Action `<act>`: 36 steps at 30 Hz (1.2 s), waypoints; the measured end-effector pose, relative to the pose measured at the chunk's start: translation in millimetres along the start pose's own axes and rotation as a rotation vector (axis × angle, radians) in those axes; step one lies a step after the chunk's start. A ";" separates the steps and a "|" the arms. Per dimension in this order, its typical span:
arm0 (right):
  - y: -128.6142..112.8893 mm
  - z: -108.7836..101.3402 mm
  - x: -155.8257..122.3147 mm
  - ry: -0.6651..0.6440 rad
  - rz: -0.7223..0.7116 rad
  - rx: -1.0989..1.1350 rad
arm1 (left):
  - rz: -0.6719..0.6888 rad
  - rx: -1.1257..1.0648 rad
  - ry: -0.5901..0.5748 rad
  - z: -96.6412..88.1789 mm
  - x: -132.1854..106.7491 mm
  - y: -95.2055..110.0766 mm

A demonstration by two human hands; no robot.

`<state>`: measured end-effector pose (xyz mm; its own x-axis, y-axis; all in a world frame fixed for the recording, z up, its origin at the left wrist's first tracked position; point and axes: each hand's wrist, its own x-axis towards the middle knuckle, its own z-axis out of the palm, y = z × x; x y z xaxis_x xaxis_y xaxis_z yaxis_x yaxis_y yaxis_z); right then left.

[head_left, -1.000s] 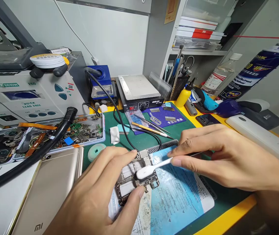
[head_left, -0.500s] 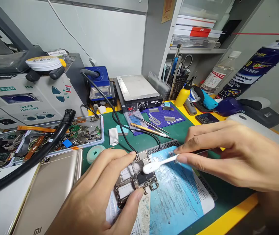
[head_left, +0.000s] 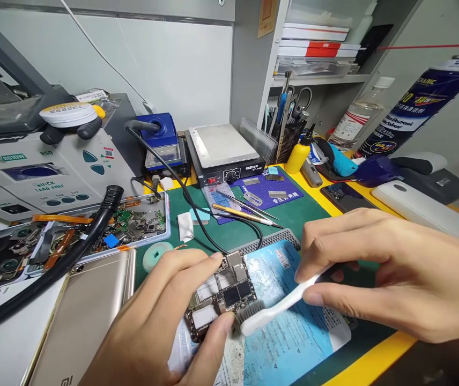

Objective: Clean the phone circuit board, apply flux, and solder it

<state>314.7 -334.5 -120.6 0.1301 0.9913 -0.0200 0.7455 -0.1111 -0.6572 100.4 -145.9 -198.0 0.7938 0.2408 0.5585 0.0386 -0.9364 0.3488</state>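
Observation:
A phone circuit board [head_left: 235, 296] lies tilted on a blue and white packet [head_left: 289, 327] at the front of the bench. My left hand [head_left: 165, 316] grips the board's left side between fingers and thumb. A white toothbrush [head_left: 273, 311] with dark bristles is pinched in my right hand [head_left: 358, 273]. Its bristles touch or hover just over the board's lower right edge; which, I cannot tell. The handle's far end is hidden by my right hand.
On the left stand a hot-air station [head_left: 40, 166] with its black hose [head_left: 72, 246], a tray of boards [head_left: 149, 220] and a gold phone [head_left: 88, 321]. Behind are a heating plate [head_left: 223, 145] and tweezers [head_left: 249, 209]. A yellow bottle [head_left: 298, 154] and spray can [head_left: 418, 112] stand right.
My right hand has brought the toothbrush down from the board's middle to its lower right edge, turning it so the bristles show. My left hand keeps its hold on the board.

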 end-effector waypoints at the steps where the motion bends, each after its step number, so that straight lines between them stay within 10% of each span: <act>1: 0.0 1.0 0.4 0.006 -0.002 -0.013 | 0.004 0.005 0.002 -0.4 0.0 0.4; 36: -1.4 4.4 5.6 0.339 0.032 -0.095 | -0.063 -0.033 -0.015 -0.2 -0.8 4.3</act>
<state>311.6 -328.5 -123.0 0.3523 0.9092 0.2219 0.7927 -0.1639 -0.5872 99.9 -150.0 -196.8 0.7993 0.2947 0.5236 0.0689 -0.9107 0.4073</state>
